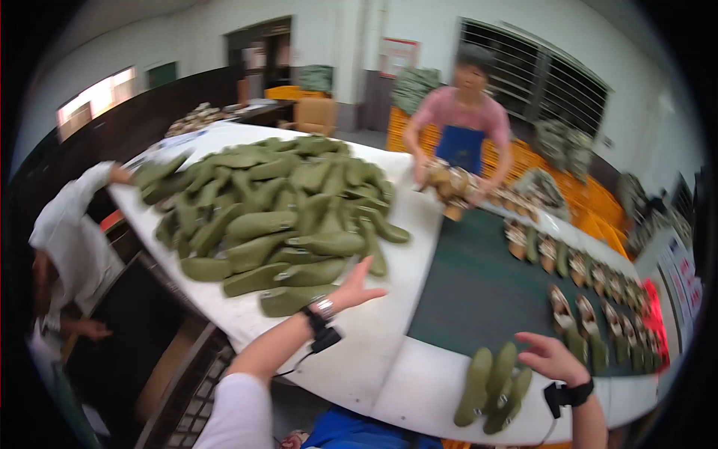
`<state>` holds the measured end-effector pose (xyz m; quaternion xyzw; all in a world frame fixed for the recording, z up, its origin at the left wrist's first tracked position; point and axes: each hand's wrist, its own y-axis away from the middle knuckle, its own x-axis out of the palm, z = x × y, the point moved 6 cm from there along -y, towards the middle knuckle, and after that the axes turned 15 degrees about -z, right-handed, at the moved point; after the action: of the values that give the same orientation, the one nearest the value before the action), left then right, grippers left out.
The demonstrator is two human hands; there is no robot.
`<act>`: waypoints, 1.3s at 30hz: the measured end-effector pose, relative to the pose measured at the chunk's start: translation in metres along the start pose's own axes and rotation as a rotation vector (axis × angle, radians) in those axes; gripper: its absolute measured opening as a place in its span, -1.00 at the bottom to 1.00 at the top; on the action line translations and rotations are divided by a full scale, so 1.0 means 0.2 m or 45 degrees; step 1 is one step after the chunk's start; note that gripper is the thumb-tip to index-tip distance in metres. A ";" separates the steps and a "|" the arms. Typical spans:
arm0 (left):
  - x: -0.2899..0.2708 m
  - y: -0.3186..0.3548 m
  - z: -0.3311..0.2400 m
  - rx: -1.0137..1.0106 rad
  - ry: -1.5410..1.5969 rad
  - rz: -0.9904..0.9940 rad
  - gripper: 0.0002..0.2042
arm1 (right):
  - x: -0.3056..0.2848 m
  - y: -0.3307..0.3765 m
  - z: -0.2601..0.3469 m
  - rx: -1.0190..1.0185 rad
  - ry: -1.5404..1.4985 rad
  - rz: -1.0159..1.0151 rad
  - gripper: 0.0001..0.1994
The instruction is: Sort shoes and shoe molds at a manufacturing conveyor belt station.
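Two open hands: I see neither left hand (351,293) nor right hand (555,361) gripping anything; contact unclear.
Heap: olive-green, foot-shaped, plastic-looking lasts (262,224), left of the dark green flat belt (471,292), beside the left hand.
Trio: matching lasts (499,376) on the belt's near side, beside the right hand.
White tabletop (374,344): under both groups, bordering the belt.
Lifting: I'd close round one last's narrow waist at the heap's edge.

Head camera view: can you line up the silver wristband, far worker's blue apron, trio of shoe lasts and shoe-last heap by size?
1. Shoe-last heap
2. Trio of shoe lasts
3. Blue apron (far off, true size unsure)
4. Silver wristband
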<state>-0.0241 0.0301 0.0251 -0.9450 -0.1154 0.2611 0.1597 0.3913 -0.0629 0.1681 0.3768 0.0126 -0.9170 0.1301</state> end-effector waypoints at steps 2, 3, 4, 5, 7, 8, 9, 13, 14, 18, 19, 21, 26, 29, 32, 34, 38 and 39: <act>0.08 -0.25 0.02 -0.066 -0.003 -0.001 0.03 | -0.08 -0.11 0.17 -0.156 -0.108 -0.120 -0.54; 0.12 -0.41 0.01 -0.041 0.087 -0.047 0.03 | -0.12 -0.18 0.16 -0.028 -0.144 -0.205 -0.54; 0.17 -0.52 0.03 -0.044 0.078 -0.093 0.03 | -0.15 -0.27 0.10 -0.014 -0.197 -0.291 -0.54; 0.16 -0.58 -0.02 -0.040 0.217 -0.180 0.04 | -0.17 -0.37 0.07 -0.001 -0.225 -0.317 -0.54; 0.10 -0.64 0.07 -0.201 0.211 -0.332 0.06 | -0.10 -0.54 0.09 0.055 -0.239 -0.368 -0.55; 0.10 -0.63 0.06 -0.263 0.251 -0.347 0.07 | -0.08 -0.63 0.05 0.079 -0.252 -0.362 -0.55; 0.12 -0.65 0.03 -0.301 0.249 -0.304 0.05 | -0.06 -0.66 0.02 0.088 -0.246 -0.363 -0.55; -0.08 -0.73 0.35 0.019 0.067 -0.781 -0.01 | 0.33 -0.85 0.02 0.301 -0.345 -0.308 -0.40; 0.19 -0.80 0.13 -0.159 0.450 -0.421 -0.13 | 0.22 -0.77 -0.09 0.458 -0.322 -0.439 -0.30; 0.05 -0.87 0.44 -0.236 0.528 -0.410 -0.13 | 0.60 -0.98 -0.15 0.627 -0.528 -0.261 -0.17; 0.06 -0.87 0.41 -0.294 0.028 -0.323 0.03 | 0.63 -1.00 -0.17 0.672 -0.522 -0.196 -0.07; 0.11 -0.87 0.35 -0.321 -0.506 -0.135 0.16 | 0.75 -1.04 -0.25 0.706 -0.574 -0.108 0.08; 0.10 -0.99 0.49 -0.283 -0.288 -0.061 -0.06 | 0.96 -1.21 -0.16 0.709 -0.847 -0.050 0.00; 0.03 -1.04 0.19 -0.018 -0.606 -0.588 -0.47 | 1.05 -1.38 -0.35 0.838 -1.015 -0.180 -0.07; -0.03 -1.12 -0.02 0.620 -0.767 -0.854 -0.64 | 1.07 -1.52 -0.38 0.739 -1.211 -0.170 -0.10; -0.12 -1.27 0.05 0.646 -0.696 -0.783 -0.53 | 1.12 -1.58 -0.37 0.768 -1.199 -0.180 -0.13; 0.01 -1.43 0.54 -0.199 -0.664 0.064 -0.18 | 1.23 -1.67 -0.41 0.847 -1.338 -0.100 -0.15; 0.05 -1.42 0.55 -0.256 -0.519 0.150 -0.17 | 1.24 -1.68 -0.40 0.839 -1.344 -0.092 -0.13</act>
<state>-0.1130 0.3215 0.0343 -0.8889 -0.1152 0.4427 0.0226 0.1944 0.2139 -0.0868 -0.1075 -0.3243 -0.9392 -0.0354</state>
